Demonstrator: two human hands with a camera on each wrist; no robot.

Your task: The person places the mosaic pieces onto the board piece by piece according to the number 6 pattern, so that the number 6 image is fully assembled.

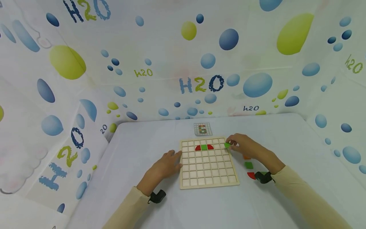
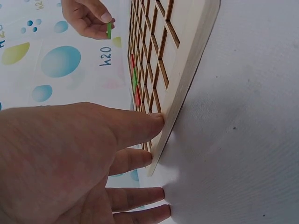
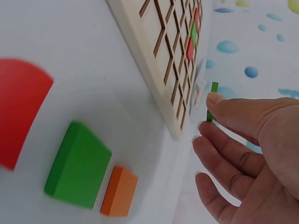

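Observation:
A wooden grid board (image 1: 209,187) lies on the white table. Near its far side, a green square tile (image 1: 204,147) sits in the grid between two red rounded tiles (image 1: 198,148). My left hand (image 1: 166,164) is at the board's left edge, and in the left wrist view its thumb touches the wooden rim with the fingers extended. Over the far right corner, my right hand (image 1: 243,144) pinches a green tile (image 3: 214,87) between thumb and fingertip. In the right wrist view that tile is seen edge-on, held above the surface.
Right of the board lie an orange piece (image 1: 246,157), a green square tile (image 1: 248,165) and a red rounded piece (image 1: 251,175); another green piece is partly hidden by the wrist camera. A small gridded pattern card (image 1: 208,125) rests behind the board. A patterned curtain (image 1: 160,95) surrounds the table.

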